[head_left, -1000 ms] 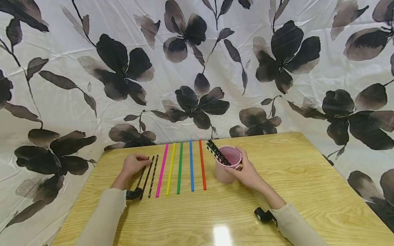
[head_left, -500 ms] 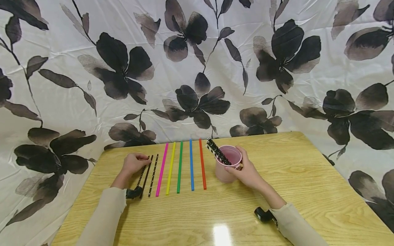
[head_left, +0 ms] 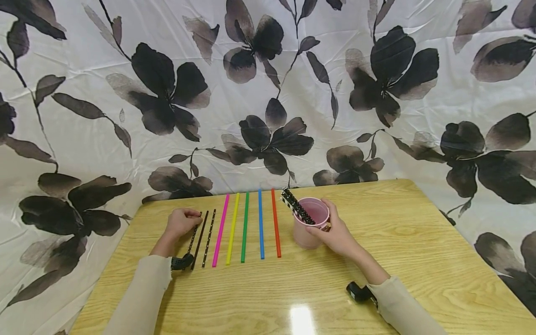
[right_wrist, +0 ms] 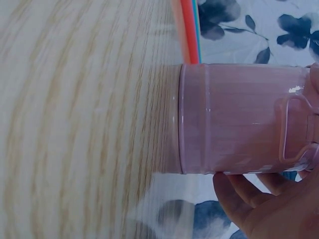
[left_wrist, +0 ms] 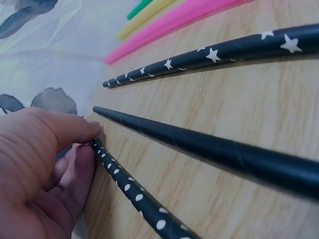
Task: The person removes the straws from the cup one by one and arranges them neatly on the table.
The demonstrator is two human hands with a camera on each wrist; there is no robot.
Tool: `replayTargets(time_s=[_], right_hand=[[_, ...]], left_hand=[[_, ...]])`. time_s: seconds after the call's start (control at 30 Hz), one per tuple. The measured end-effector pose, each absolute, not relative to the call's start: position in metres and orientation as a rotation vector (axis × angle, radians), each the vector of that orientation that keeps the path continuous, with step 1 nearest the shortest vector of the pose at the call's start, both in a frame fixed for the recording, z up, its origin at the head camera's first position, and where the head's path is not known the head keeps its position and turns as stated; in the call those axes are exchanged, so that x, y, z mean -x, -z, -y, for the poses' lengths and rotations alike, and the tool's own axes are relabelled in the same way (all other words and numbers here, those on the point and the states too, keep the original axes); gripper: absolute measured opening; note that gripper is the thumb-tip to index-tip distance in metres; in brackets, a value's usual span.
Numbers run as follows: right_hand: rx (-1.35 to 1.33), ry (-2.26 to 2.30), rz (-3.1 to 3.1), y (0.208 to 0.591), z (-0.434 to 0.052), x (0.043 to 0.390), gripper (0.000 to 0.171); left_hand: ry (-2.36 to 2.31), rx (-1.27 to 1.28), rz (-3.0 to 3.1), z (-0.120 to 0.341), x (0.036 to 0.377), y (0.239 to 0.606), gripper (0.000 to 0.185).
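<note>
My left hand (head_left: 183, 222) pinches the far end of a black straw with white dots (left_wrist: 132, 189), which lies leftmost in the row. Right beside it are a plain black straw (left_wrist: 209, 149) and a black straw with white stars (left_wrist: 214, 55), both apart from the fingers in the left wrist view. With the right hand (head_left: 337, 237) I hold a small pink bucket (head_left: 307, 235) by its rim and side; it stands upright on the table. Several black-and-white patterned straws (head_left: 299, 207) lean to the left inside it. The right wrist view shows a handle (right_wrist: 285, 129) on its side.
Pink (head_left: 220, 230), yellow (head_left: 232, 229), green (head_left: 244, 228), blue (head_left: 261, 223) and red (head_left: 276, 223) straws lie side by side between the hands. The wooden table (head_left: 251, 298) ends at a floral cloth (head_left: 268, 93) behind. Small black cameras sit at both wrists.
My left fingertips have shifted slightly left, from beside the plain black straw to the end of the dotted one. The right hand and the bucket have stayed in place.
</note>
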State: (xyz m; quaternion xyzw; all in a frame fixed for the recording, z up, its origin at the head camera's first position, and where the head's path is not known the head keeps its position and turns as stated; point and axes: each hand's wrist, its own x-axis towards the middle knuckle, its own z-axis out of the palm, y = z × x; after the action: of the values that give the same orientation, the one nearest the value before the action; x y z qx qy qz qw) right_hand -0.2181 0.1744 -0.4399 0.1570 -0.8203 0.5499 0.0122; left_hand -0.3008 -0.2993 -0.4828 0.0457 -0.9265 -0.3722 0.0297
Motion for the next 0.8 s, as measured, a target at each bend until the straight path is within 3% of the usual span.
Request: replayTargets(time_s=[0.47,0.8], right_hand=[[-0.494,-1.728,2.56,0.422,-0.171,0.207,0.086],[-0.481,-1.712,2.572,0.422,-0.171,0.206,0.086]], left_hand=[[1.383,-0.209,2.725,0.297,0.299,0.476,0.03],[1.51,0.311,2.535,0.224,0.298,0.412,0.026]])
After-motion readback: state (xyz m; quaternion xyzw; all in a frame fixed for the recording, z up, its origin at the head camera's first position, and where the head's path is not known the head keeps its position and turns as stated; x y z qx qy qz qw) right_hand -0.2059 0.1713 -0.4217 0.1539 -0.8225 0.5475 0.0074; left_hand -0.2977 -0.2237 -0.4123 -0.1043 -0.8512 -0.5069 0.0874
